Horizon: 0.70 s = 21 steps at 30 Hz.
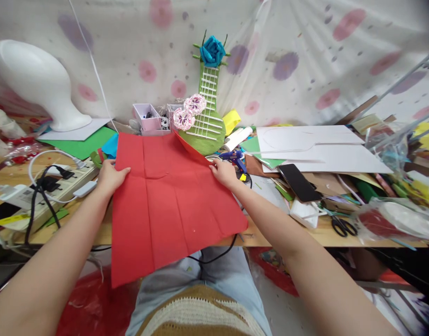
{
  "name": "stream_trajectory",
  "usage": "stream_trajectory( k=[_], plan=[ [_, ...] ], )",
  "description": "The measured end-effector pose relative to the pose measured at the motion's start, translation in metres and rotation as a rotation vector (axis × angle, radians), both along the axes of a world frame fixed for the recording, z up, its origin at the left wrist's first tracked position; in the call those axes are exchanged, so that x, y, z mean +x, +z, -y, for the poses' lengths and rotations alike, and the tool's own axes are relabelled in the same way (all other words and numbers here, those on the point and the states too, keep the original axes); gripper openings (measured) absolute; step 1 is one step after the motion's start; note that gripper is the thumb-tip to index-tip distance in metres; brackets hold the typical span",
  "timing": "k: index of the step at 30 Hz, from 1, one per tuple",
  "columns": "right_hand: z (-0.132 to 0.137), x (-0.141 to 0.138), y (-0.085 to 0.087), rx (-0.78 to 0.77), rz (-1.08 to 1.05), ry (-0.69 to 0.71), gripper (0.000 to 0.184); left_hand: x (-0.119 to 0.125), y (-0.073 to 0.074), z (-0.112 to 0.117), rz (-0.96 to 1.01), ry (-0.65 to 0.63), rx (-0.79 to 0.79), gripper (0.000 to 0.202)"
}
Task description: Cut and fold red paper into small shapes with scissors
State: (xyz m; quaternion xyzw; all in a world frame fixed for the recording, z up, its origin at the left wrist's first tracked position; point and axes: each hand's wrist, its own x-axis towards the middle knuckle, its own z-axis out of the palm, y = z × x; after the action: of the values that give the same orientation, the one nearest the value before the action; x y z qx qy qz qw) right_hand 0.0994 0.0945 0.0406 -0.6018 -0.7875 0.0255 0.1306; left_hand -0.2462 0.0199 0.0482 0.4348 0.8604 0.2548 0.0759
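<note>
A large creased red paper sheet [169, 205] lies on the wooden table [326, 233] and hangs over its front edge toward my lap. My left hand [111, 177] grips its left edge with closed fingers. My right hand [223, 172] pinches its right edge, where a corner is folded up. Behind the sheet stands a green guitar-shaped craft [207, 121] with white strips, pink paper flowers and a blue paper rose on top.
A white foam head [36, 79] stands at the back left, with a power strip [43, 191] and cables near it. Right of the sheet lie a black phone [298, 182], scissors [342, 225], white card [319, 147], green paper [79, 142] and plastic bags. Small pink boxes [148, 119] sit behind.
</note>
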Motion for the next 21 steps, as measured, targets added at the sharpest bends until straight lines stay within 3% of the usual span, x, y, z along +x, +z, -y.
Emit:
stream_trajectory(
  k=[6,9,11,13,15,16,18,21],
  plan=[
    [0.001,-0.008,-0.006,-0.003,-0.008,0.007,0.030,0.015,0.005,0.013,-0.071,0.004,-0.050,0.058],
    [-0.002,-0.010,-0.003,0.007,-0.032,0.005,0.029,0.028,0.008,0.016,-0.286,-0.052,0.097,0.057],
    [-0.005,-0.011,0.003,0.002,-0.086,0.003,0.028,0.042,0.009,0.018,-0.388,-0.231,0.214,0.048],
    [-0.008,-0.014,0.011,-0.041,-0.170,-0.001,0.026,0.061,0.005,0.021,-0.327,-0.583,0.174,0.035],
    [-0.009,-0.020,0.020,-0.106,-0.260,0.011,0.024,0.081,-0.003,0.023,-0.213,-0.977,0.065,0.036],
    [-0.008,-0.025,0.024,-0.138,-0.299,0.027,0.023,0.090,-0.009,0.024,-0.185,-1.108,0.025,0.039],
    [-0.003,-0.036,0.031,-0.215,-0.367,0.064,0.020,0.105,-0.020,0.026,-0.157,-1.207,-0.012,0.046],
    [0.006,-0.058,0.029,-0.440,-0.472,0.124,0.018,0.116,-0.031,0.026,-0.146,-1.194,-0.028,0.053]
  ],
)
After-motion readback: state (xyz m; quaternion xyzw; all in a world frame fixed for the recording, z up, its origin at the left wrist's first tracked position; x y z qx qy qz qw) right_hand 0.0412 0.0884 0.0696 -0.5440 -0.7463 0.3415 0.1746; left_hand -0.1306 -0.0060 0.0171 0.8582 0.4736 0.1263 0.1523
